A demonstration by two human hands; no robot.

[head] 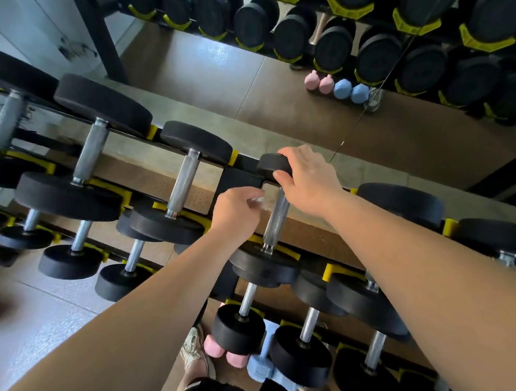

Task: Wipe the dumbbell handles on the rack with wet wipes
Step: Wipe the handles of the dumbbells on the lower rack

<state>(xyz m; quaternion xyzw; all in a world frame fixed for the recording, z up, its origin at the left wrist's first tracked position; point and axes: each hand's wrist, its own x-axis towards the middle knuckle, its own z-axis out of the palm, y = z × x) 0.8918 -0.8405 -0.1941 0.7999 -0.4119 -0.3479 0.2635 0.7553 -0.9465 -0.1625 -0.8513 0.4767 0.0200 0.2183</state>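
While your right hand (306, 181) is curling over the far head (271, 164) of the dumbbell (267, 224), with the thumb hooking under its edge, your left hand (237, 214) is pinching a small white wet wipe (258, 200) in bunched fingers. You are holding that wipe just beside the upper left side of the knurled metal handle (277, 221); whether it is actually touching the steel is hard to tell. The handle is running between your two hands, slanting from the gripped far head down to the near head (264, 266), which is sitting in a yellow cradle on the top tier of the rack (241, 178). Your left hand is lying lower and to the left of the handle, and your right hand above and to its right. A larger neighbouring dumbbell (184, 183) is resting on the same tier to your left, apart from both hands.
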